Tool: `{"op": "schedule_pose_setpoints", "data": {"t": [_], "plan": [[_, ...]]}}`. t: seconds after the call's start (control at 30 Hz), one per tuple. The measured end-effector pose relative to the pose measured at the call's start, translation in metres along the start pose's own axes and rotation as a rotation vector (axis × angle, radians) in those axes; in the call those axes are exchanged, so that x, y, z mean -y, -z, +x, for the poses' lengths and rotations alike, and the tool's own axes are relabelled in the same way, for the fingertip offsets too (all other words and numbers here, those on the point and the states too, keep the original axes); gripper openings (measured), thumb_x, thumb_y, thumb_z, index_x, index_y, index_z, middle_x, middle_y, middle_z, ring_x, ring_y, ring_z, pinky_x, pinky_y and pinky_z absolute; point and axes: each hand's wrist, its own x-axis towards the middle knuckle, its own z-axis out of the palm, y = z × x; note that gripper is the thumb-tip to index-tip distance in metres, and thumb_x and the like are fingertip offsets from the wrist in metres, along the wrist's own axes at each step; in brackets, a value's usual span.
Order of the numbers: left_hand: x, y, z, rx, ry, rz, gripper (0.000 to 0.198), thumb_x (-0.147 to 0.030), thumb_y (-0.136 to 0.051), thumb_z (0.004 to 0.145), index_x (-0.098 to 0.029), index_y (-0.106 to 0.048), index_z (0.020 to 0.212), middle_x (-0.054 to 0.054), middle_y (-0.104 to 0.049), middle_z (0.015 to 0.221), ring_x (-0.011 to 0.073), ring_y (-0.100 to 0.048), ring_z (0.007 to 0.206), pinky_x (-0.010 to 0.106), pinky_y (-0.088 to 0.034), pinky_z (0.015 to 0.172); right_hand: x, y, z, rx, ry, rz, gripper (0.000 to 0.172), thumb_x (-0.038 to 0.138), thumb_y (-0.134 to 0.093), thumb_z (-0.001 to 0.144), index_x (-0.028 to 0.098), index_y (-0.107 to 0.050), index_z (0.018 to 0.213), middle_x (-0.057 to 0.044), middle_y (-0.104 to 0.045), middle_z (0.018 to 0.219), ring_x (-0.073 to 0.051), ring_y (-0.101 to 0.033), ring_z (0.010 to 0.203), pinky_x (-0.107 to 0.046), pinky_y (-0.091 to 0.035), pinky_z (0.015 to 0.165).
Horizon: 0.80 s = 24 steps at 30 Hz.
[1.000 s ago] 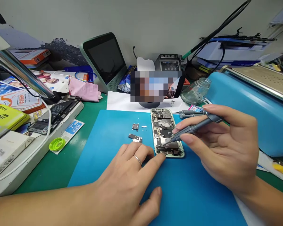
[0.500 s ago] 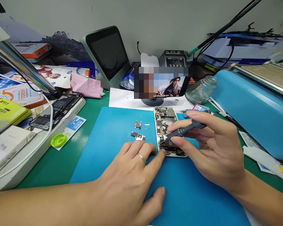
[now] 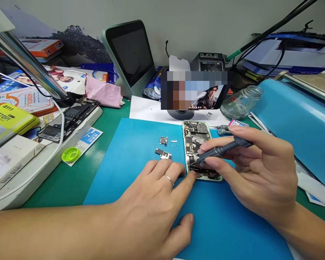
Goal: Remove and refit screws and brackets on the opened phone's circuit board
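An opened phone (image 3: 199,139) in a pale green frame lies on the blue mat (image 3: 108,177), its inner boards and battery area bare. My right hand (image 3: 260,166) pinches a dark grey screwdriver (image 3: 219,150) between thumb and fingers, slanted, with its tip down at the phone's lower left side. My left hand (image 3: 154,195) lies palm down, fingers out and thumb apart. Its index fingertip presses the phone's lower left edge. Left of the phone rest a small metal plate (image 3: 164,141), a tiny silvery strip (image 3: 174,141) and a black-and-silver bracket (image 3: 163,154), just beyond the left fingers.
Behind the mat, a propped screen (image 3: 206,97) plays a video, partly pixelated. A glass jar (image 3: 242,102) tilts beside it. More tools (image 3: 223,130) lie behind my right hand. At left are a green cap (image 3: 70,154), another opened phone (image 3: 70,117) and a yellow battery box (image 3: 12,122).
The view has shifted, so the whole scene sits a little further right and mostly higher. Both hands keep their pose, with the screwdriver tip at about the same spot on the phone.
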Motion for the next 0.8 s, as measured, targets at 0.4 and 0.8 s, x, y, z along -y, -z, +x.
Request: {"op": "schedule_pose_setpoints", "data": {"t": [0.4,0.8], "plan": [[0.0002,-0.0005,0.0006,-0.006,0.001,-0.012,0.056,-0.033,-0.056,0.1,-0.01,-0.05,0.152,0.017,-0.059,0.13,0.0368,-0.055,0.117,0.055,-0.052,0.091,-0.0017,0.0008,-0.0011,0.012,-0.009,-0.01,0.073,0.004,-0.078,0.086,0.041,-0.058,0.144,-0.003,-0.067,0.13,-0.019,-0.079,0.099,-0.029,-0.071,0.077],[0.0015,-0.0012,0.0002,-0.011,-0.002,-0.015,0.056,-0.031,-0.058,0.099,-0.01,-0.051,0.15,0.017,-0.059,0.13,0.036,-0.055,0.116,0.055,-0.053,0.093,-0.002,-0.0001,0.0,0.039,-0.04,0.012,0.07,0.004,-0.077,0.087,0.04,-0.058,0.144,-0.003,-0.076,0.123,-0.019,-0.079,0.1,-0.03,-0.072,0.082]]}}
